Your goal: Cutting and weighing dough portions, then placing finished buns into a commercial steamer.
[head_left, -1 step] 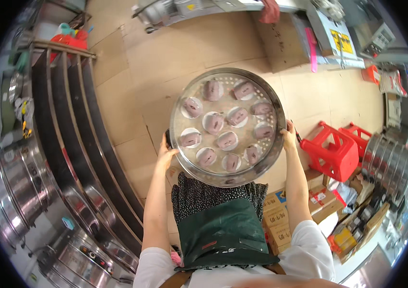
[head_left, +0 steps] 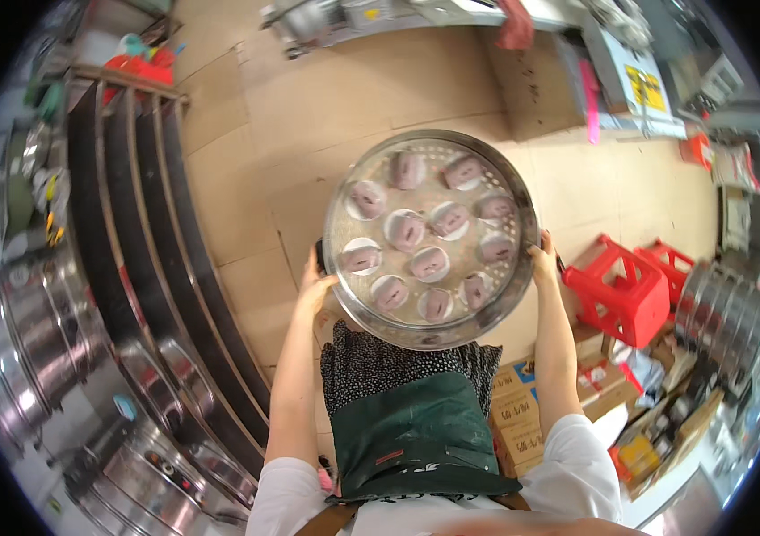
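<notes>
I hold a round steel steamer tray level in front of my body, above my dark green apron. My left hand grips its left side by the dark handle, and my right hand grips the right side. On the perforated base sit several oblong pale purplish dough pieces, each on a small white round paper, spread out over the tray.
Dark metal shelving runs along my left, with stacked steel steamers beside it. A metal bench stands ahead. Red plastic stools, steel rings and cardboard boxes are on my right, above the tan floor.
The whole view has shifted slightly, with the surroundings a little lower and to the right. Both hands keep their hold on the tray.
</notes>
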A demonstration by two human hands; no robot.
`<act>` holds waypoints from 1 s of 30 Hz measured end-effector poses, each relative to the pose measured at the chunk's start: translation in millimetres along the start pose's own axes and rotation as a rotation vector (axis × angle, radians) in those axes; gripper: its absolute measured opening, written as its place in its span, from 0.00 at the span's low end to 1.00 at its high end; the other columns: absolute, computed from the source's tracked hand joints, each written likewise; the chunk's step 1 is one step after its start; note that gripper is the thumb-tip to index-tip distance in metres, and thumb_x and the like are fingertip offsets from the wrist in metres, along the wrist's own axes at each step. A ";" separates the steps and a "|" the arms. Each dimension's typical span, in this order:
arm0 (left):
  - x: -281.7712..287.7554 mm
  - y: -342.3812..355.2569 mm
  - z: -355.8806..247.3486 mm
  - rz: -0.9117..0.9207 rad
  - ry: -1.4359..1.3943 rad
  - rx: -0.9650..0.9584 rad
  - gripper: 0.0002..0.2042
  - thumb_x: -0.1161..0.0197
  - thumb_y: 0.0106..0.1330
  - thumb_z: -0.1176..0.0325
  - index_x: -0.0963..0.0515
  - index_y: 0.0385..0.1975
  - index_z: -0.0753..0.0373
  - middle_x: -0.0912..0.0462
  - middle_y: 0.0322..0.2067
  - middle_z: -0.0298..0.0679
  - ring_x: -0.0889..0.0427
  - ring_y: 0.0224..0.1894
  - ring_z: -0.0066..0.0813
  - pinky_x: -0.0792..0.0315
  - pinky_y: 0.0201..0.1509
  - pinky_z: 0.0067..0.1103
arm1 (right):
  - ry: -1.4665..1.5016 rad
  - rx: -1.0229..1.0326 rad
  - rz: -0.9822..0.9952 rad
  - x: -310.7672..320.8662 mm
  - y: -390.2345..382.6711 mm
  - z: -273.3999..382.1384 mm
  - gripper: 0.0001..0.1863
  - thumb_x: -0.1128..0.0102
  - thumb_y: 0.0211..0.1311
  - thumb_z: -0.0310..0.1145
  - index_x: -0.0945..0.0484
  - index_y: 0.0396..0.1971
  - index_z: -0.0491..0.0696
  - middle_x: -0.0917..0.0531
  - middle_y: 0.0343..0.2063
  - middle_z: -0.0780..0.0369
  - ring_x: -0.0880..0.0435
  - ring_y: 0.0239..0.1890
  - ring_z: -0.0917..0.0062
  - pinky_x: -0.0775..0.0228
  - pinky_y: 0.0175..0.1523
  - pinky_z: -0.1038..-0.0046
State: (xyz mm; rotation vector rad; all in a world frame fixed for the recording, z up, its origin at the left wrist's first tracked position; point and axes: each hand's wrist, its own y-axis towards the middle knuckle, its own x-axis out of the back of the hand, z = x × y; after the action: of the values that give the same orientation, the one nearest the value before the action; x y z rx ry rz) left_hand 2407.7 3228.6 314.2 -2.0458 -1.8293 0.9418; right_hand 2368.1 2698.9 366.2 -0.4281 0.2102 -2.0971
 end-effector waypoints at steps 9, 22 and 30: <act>88.6 -179.6 126.0 -0.362 0.605 0.156 0.50 0.30 0.52 0.53 0.54 0.69 0.66 0.48 0.66 0.60 0.49 0.69 0.52 0.48 0.69 0.35 | -0.837 0.324 0.004 9.3 -39.3 16.5 0.31 0.33 0.54 0.38 0.31 0.55 0.39 0.25 0.52 0.50 0.28 0.54 0.63 0.38 0.60 0.65; 145.7 -596.2 293.1 -1.117 -0.308 0.466 0.29 0.35 0.53 0.51 0.26 0.50 0.67 0.20 0.43 0.49 0.20 0.43 0.42 0.26 0.45 0.34 | -0.303 0.401 0.934 -307.5 -241.6 45.7 0.11 0.39 0.58 0.30 0.22 0.38 0.41 0.19 0.31 0.62 0.21 0.30 0.80 0.30 0.28 0.80; 239.6 -772.6 196.5 -1.694 -0.853 -0.421 0.10 0.40 0.60 0.72 0.26 0.41 0.65 0.21 0.31 0.40 0.20 0.30 0.30 0.22 0.33 0.27 | -0.134 0.769 1.556 -651.2 -544.8 254.7 0.08 0.46 0.64 0.26 0.24 0.41 0.42 0.18 0.34 0.63 0.22 0.37 0.83 0.31 0.39 0.81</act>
State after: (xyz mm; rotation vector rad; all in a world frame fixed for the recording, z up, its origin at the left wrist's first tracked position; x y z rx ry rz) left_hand 1674.3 3555.8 533.1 0.4913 -3.1152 0.7716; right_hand 2354.4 3545.1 630.2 0.1134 -0.2896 -0.5001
